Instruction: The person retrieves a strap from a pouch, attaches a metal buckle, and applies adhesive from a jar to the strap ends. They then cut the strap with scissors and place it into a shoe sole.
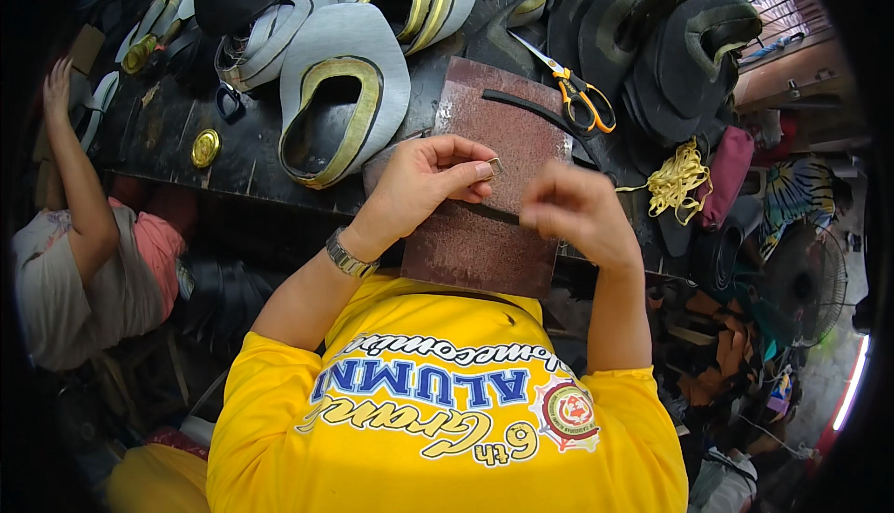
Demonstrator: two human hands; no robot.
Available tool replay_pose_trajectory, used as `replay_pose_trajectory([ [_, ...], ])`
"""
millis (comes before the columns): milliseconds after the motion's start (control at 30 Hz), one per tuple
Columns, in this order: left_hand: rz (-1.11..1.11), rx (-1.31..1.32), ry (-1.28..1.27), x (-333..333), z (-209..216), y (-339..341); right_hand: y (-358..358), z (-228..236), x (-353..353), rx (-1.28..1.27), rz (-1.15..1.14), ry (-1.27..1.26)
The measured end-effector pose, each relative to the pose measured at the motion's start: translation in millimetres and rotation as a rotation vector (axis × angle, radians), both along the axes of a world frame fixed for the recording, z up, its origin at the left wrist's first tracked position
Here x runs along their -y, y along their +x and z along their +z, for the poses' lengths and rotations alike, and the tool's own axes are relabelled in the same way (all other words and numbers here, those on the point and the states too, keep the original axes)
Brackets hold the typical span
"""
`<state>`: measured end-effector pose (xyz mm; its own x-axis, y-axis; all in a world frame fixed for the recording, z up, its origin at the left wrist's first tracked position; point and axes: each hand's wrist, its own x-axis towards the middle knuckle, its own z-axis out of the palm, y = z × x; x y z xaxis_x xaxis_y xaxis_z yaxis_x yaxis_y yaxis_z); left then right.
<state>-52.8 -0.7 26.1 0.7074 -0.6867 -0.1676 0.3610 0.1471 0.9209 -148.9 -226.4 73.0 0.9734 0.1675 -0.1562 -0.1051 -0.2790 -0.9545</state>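
Note:
A small metal buckle (496, 167) is pinched between the thumb and fingertips of my left hand (430, 182). Just right of it, my right hand (579, 208) is slightly blurred, its fingers curled together; whatever they hold, if anything, cannot be made out. Both hands hover over a worn brown board (498, 75) that reaches from the bench to my lap. A black strap (526, 108) lies across the board's upper part, behind my hands. Between and below the hands runs a dark strip (486, 212), partly hidden by them.
Orange-handled scissors (579, 99) rest right of the board. Grey shoe uppers (349, 43) with yellow edging lie left, stacked black pieces (689, 47) far right. Yellow cord (683, 178) and a round gold tin (206, 148) sit on the bench (251, 141). Another person's arm (79, 168) is at left.

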Motion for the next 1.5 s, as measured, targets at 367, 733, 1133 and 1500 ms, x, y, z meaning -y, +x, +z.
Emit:
replay_pose_trajectory([
  [367,0.004,0.016,0.022,-8,1,4,81,-57,-4,0.528,-0.344,-0.986],
  [733,-0.015,-0.362,-0.29,13,-6,13,29,-15,-17,0.228,-0.459,0.367],
  [1133,-0.052,0.052,-0.036,20,3,11,27,-13,-24,0.109,-0.292,0.163],
  [1500,-0.072,-0.138,-0.106,16,4,14,24,-16,-25,0.085,-0.358,0.414],
])
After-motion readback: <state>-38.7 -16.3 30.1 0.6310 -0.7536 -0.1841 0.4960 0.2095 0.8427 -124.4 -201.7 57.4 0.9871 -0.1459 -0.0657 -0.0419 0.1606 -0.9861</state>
